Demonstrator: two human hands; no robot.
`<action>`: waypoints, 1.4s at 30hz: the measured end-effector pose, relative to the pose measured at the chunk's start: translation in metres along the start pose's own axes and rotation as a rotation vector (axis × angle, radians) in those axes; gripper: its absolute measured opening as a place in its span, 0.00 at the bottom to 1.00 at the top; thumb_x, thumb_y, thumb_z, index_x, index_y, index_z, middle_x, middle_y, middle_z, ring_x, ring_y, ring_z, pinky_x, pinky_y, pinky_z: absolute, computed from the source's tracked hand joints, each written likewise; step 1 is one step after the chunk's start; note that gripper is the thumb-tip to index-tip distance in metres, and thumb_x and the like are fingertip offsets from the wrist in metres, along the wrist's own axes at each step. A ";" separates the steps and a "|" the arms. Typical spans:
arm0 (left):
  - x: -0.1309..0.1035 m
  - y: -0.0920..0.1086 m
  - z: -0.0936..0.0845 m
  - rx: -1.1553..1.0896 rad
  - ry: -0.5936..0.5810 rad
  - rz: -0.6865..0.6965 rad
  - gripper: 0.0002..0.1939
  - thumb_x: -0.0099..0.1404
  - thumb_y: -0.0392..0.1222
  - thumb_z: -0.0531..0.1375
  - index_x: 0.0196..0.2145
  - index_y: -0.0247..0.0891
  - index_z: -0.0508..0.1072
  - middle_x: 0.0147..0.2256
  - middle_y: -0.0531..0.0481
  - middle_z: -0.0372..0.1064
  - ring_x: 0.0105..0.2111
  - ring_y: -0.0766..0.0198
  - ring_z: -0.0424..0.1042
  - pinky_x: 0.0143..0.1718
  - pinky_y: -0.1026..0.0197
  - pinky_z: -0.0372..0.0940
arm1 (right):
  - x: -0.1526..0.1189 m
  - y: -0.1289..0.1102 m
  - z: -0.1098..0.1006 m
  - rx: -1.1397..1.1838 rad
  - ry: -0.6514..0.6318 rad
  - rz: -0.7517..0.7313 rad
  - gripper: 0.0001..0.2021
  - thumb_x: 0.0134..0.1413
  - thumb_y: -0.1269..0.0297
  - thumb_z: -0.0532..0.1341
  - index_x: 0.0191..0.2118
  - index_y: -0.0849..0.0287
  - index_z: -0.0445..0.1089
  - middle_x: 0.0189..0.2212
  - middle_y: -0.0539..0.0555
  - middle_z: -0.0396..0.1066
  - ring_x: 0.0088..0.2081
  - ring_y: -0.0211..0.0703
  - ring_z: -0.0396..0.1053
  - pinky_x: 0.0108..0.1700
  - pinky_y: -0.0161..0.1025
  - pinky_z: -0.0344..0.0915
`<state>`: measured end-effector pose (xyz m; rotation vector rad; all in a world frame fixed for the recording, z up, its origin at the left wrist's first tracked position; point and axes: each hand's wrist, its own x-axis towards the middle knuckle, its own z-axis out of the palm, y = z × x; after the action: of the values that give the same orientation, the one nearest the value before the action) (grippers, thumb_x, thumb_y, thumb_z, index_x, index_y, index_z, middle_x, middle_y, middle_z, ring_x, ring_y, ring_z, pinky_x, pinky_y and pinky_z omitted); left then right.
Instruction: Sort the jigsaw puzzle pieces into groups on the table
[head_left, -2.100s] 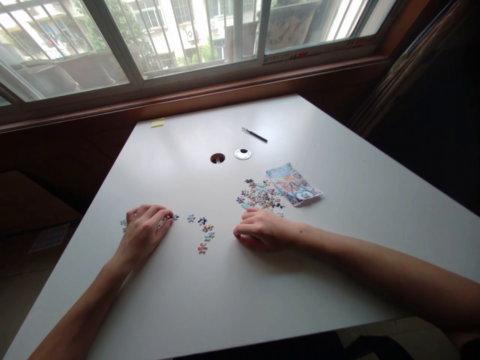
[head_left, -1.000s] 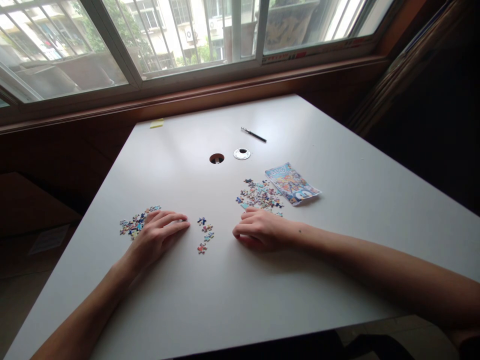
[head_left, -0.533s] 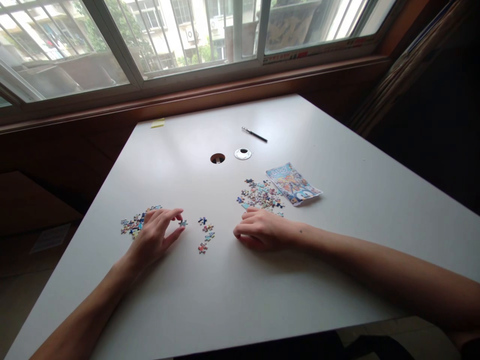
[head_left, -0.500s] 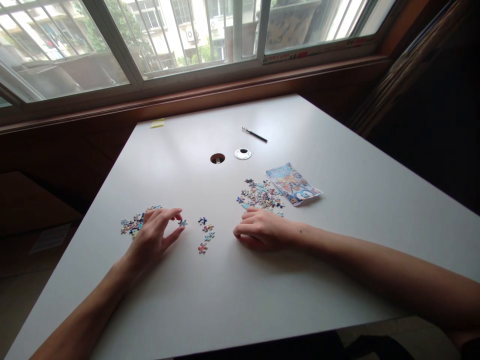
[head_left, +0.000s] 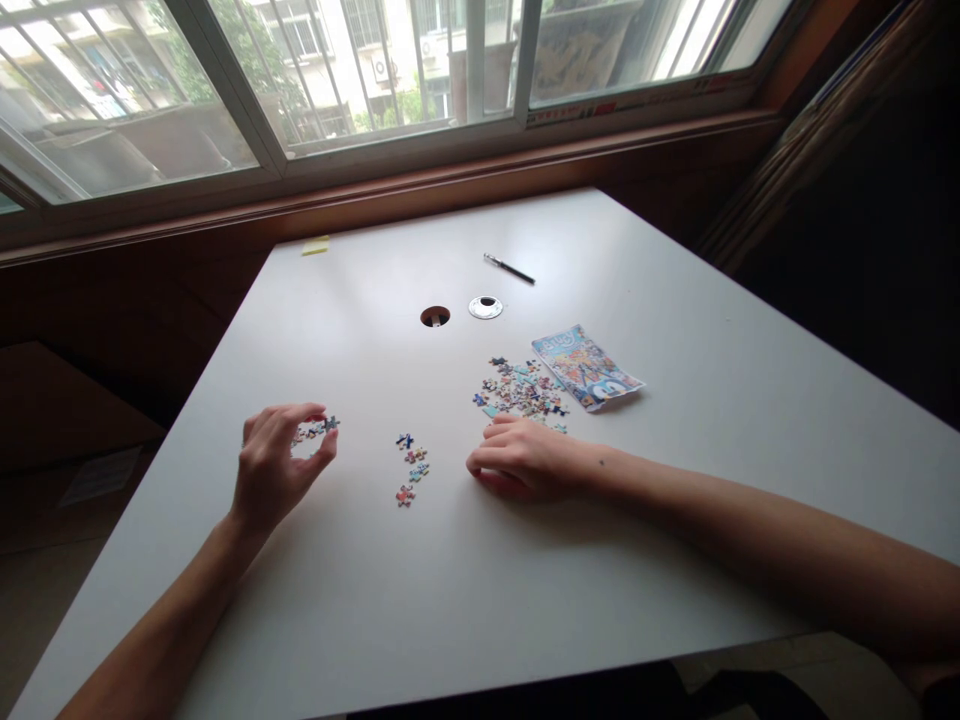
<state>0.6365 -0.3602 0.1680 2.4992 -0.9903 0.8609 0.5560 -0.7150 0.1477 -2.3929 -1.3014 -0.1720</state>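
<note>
One piece (head_left: 331,424) pinched by thumb and fingertip of the left hand (head_left: 271,460), parted by its breadth, well left of the packet (head_left: 588,368), loose pieces (head_left: 415,456) between, right hand (head_left: 521,452) curled nearer the packet, what its fingers hold I cannot tell.

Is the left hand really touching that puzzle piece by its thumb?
Touching. The head view shows the left hand pinching the puzzle piece between its thumb and a fingertip.
</note>
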 end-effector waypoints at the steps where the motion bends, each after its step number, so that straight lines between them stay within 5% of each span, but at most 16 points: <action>1: 0.000 -0.002 -0.001 0.035 0.001 -0.017 0.08 0.65 0.39 0.64 0.43 0.41 0.71 0.39 0.48 0.77 0.40 0.55 0.75 0.48 0.51 0.63 | 0.000 0.000 0.000 0.001 -0.001 0.000 0.06 0.64 0.70 0.53 0.38 0.58 0.67 0.27 0.51 0.71 0.30 0.39 0.62 0.41 0.38 0.54; 5: -0.001 -0.005 -0.001 0.117 -0.096 -0.039 0.01 0.66 0.40 0.63 0.36 0.42 0.75 0.39 0.49 0.77 0.42 0.54 0.74 0.46 0.50 0.60 | -0.001 0.001 0.000 0.005 -0.001 -0.001 0.06 0.63 0.70 0.53 0.38 0.58 0.67 0.27 0.51 0.71 0.31 0.39 0.62 0.41 0.38 0.54; 13: -0.001 0.000 -0.002 0.145 -0.244 -0.070 0.03 0.65 0.41 0.61 0.33 0.44 0.75 0.40 0.50 0.78 0.44 0.51 0.73 0.47 0.47 0.56 | 0.000 0.000 -0.001 -0.004 -0.007 0.007 0.05 0.64 0.70 0.53 0.37 0.57 0.66 0.27 0.50 0.71 0.30 0.38 0.62 0.41 0.38 0.54; 19: -0.001 0.000 -0.002 0.145 -0.234 -0.092 0.04 0.65 0.41 0.61 0.32 0.43 0.75 0.41 0.48 0.78 0.45 0.50 0.72 0.48 0.46 0.57 | 0.000 -0.001 -0.002 0.004 -0.001 -0.001 0.06 0.65 0.69 0.53 0.37 0.57 0.66 0.27 0.51 0.71 0.30 0.39 0.63 0.41 0.38 0.54; 22: -0.001 0.007 0.001 0.039 -0.238 0.008 0.06 0.66 0.39 0.59 0.40 0.43 0.76 0.45 0.47 0.77 0.49 0.50 0.72 0.52 0.46 0.58 | 0.000 0.000 -0.001 0.005 -0.002 -0.002 0.06 0.64 0.70 0.53 0.38 0.57 0.66 0.27 0.51 0.71 0.30 0.39 0.62 0.42 0.38 0.54; 26: -0.001 0.024 0.005 -0.196 -0.466 0.287 0.25 0.69 0.34 0.54 0.63 0.45 0.65 0.59 0.47 0.70 0.63 0.51 0.62 0.61 0.47 0.55 | 0.000 0.000 -0.001 -0.002 -0.003 0.006 0.06 0.64 0.70 0.53 0.38 0.57 0.66 0.27 0.50 0.71 0.30 0.38 0.62 0.41 0.38 0.54; 28: -0.001 0.028 0.008 -0.272 -0.528 0.324 0.27 0.71 0.33 0.51 0.65 0.46 0.62 0.60 0.46 0.68 0.64 0.53 0.62 0.62 0.48 0.55 | 0.000 0.000 -0.001 -0.008 -0.004 0.010 0.06 0.64 0.69 0.53 0.38 0.57 0.66 0.27 0.50 0.71 0.30 0.38 0.62 0.41 0.38 0.54; 33: -0.003 0.017 0.014 -0.291 -0.390 0.193 0.17 0.73 0.36 0.54 0.56 0.45 0.71 0.51 0.45 0.76 0.52 0.55 0.73 0.54 0.51 0.63 | 0.000 -0.001 0.000 -0.002 -0.007 0.003 0.06 0.65 0.69 0.53 0.38 0.57 0.66 0.27 0.50 0.71 0.30 0.39 0.62 0.41 0.38 0.54; 42: -0.006 0.006 0.012 -0.132 -0.326 0.063 0.09 0.71 0.44 0.59 0.46 0.45 0.77 0.45 0.46 0.72 0.45 0.55 0.72 0.52 0.50 0.61 | 0.000 0.000 0.000 0.003 0.011 -0.005 0.06 0.64 0.70 0.53 0.37 0.58 0.66 0.27 0.50 0.70 0.30 0.38 0.62 0.41 0.38 0.54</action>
<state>0.6337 -0.3673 0.1553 2.5536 -1.1895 0.3935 0.5558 -0.7150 0.1480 -2.3830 -1.3015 -0.1836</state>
